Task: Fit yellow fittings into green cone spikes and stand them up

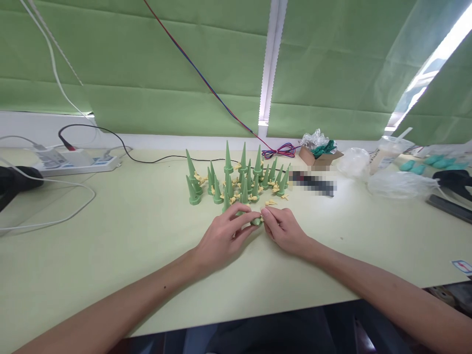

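Close to the table's middle, my left hand [227, 231] is closed around a green cone [255, 221], which lies tipped with its point toward me. My right hand [284, 228] pinches a small yellow piece [262, 218] against the cone's side; fingers hide most of that piece. Just beyond both hands stand several upright green cones [227, 158] with round bases. Small yellow pieces [271, 202] lie scattered among them and at their right front.
A power strip [79, 164] with plugs and cables is at the left. Toward the back right are coiled wires [282, 150], a small cardboard box [320, 156], plastic bags [401, 184] and a cup [389, 153]. Teal pieces [437, 160] lie farther right. Green blinds [165, 73] hang behind.
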Motion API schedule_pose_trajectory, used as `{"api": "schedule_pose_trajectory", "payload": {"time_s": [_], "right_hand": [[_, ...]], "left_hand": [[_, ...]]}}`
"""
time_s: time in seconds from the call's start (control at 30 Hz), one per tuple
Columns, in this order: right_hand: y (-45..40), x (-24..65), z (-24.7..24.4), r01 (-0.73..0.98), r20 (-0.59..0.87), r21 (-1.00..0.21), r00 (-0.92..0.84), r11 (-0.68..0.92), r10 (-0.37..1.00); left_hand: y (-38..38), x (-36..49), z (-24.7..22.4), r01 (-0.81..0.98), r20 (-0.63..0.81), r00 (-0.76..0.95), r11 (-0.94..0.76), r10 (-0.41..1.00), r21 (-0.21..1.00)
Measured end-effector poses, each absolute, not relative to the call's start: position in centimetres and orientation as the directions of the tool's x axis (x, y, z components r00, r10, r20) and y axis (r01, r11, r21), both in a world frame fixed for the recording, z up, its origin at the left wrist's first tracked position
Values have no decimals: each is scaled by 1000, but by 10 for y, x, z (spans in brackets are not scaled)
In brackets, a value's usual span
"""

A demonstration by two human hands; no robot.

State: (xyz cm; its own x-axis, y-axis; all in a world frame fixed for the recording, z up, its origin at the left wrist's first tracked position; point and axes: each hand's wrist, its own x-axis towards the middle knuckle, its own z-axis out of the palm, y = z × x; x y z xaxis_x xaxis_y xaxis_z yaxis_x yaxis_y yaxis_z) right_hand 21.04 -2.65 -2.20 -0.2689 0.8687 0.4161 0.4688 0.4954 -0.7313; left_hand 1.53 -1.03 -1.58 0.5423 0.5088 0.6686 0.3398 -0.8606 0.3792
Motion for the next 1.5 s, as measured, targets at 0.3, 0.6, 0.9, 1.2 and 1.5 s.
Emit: {"api": "schedule_pose_trajectory", "payload": {"time_s": [0.3, 0.6, 0.9, 1.2, 1.5], "right_hand": [[-26, 211, -20, 438, 454, -765, -155, 473, 878], [-27, 211, -18, 432, 403, -759, -277, 488, 872], [-27, 212, -19, 391, 389, -786, -289, 479, 875], [-28, 212, -21, 275, 325, -875, -278, 399, 904], [-29, 211, -19, 121, 222, -956, -296, 267, 929]], "left_hand": [[-14, 18, -11, 396, 497, 493, -693, 714, 603], [-13, 21, -5, 340, 223, 509, -433, 831, 835], [-13, 21, -6, 343, 224, 519, -441, 825, 829], [-12, 20, -9, 378, 357, 518, -583, 777, 719], [-14, 20, -9, 309, 596, 504, -775, 625, 551]]}}
